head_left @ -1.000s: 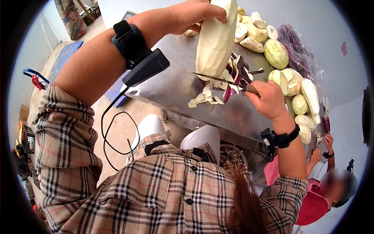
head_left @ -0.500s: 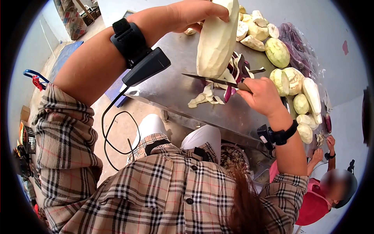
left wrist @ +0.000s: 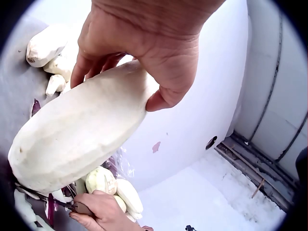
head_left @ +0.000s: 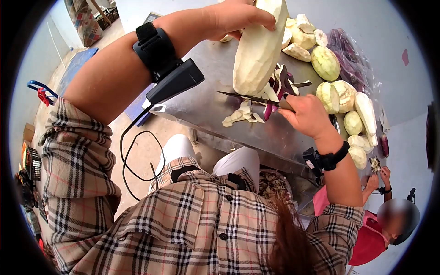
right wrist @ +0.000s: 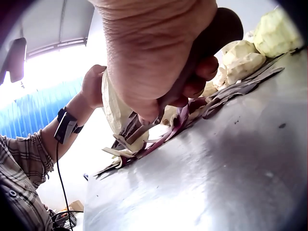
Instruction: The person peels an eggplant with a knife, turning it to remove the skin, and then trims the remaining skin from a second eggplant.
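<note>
My left hand (head_left: 245,19) grips the top end of a large peeled eggplant (head_left: 259,57), thumb on one side and fingers on the other. Its pale, faceted flesh fills much of the left wrist view, tilted with the lower end near the table. In my right hand (head_left: 309,115) is a knife (head_left: 250,97), its dark blade crossing the eggplant's lower end. The right wrist view shows fingers wrapped round the dark knife handle (right wrist: 224,33). Purple and pale peelings (head_left: 243,114) lie beneath the blade and beside it.
Several peeled eggplants (head_left: 325,63) line the far and right sides of the metal table (head_left: 201,103), near a clear plastic bag (head_left: 343,46) of purple ones. A bin of peelings (head_left: 275,183) stands below the table edge. Another person (head_left: 369,238) works at right.
The eggplant and my left hand have shifted slightly to the right. My right hand moved left with the knife, and the blade has since dropped a little at the eggplant's lower end.
</note>
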A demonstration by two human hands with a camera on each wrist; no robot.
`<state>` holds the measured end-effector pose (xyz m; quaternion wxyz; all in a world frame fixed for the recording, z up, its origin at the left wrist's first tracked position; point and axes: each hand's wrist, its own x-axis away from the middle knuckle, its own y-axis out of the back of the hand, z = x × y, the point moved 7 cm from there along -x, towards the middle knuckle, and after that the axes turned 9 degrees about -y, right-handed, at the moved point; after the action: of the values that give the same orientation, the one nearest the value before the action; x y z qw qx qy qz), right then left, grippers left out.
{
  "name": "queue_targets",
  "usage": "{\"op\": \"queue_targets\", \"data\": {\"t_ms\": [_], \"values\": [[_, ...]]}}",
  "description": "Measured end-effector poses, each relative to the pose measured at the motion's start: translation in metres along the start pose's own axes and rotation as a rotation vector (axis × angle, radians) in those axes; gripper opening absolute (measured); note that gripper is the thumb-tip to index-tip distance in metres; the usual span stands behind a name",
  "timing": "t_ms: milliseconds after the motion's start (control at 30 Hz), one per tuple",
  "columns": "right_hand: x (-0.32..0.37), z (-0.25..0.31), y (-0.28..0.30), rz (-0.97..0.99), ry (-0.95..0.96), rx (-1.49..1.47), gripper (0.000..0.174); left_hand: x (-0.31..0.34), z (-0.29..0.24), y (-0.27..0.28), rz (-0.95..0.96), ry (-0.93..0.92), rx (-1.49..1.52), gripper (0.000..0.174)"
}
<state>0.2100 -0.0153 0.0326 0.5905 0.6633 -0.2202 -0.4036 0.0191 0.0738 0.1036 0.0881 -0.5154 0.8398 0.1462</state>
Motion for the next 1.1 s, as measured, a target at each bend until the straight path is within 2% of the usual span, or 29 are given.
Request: {"op": "queue_targets", "data": {"t_ms": [133,267,433,567,667,833,967,1100], "values": [[0.003,0.001,-0.005,0.042,-0.037,-0.02,0.031,0.014,-0.021,-0.005,0.017,-0.044,-0.025,0.079],[0.007,-0.001,-0.01,0.046,-0.056,-0.007,0.032,0.003,-0.007,0.002,-0.028,-0.013,-0.073,0.078],[0.013,0.003,-0.002,-0.046,0.058,0.142,0.028,0.003,-0.004,0.005,-0.024,-0.086,-0.085,0.074],[0.023,0.0,0.008,-0.083,0.072,0.23,0.024,0.004,0.005,0.009,-0.029,-0.032,-0.189,0.08],[0.023,-0.004,0.018,-0.124,0.024,0.092,0.024,0.009,-0.003,0.006,-0.049,-0.02,-0.194,0.082],[0.023,-0.006,0.02,-0.14,0.008,0.107,0.027,0.009,-0.005,0.005,-0.085,-0.03,-0.207,0.082],[0.023,-0.007,0.019,-0.116,0.002,0.111,0.029,-0.008,0.013,0.012,-0.036,-0.075,-0.191,0.082],[0.016,-0.009,0.014,-0.095,0.019,0.042,0.027,-0.008,0.008,0.008,-0.011,-0.087,-0.182,0.081]]}}
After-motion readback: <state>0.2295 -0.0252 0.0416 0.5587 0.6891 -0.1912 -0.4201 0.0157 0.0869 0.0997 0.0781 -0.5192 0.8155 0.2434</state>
